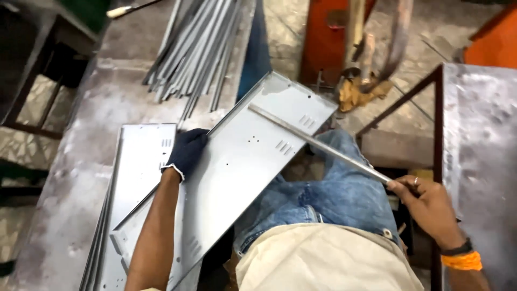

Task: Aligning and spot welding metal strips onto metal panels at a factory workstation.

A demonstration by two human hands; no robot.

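Note:
My left hand, in a dark blue glove, grips the left edge of a long grey sheet-metal panel that lies tilted across a stack of similar panels and juts out over my lap. My bare right hand holds one end of a thin grey metal strip. The strip's far end rests on the upper part of the tilted panel. An orange band sits on my right wrist.
A bundle of several grey metal strips lies on the worn metal workbench beyond the panels. An orange machine with hoses stands ahead. Another metal table is at my right.

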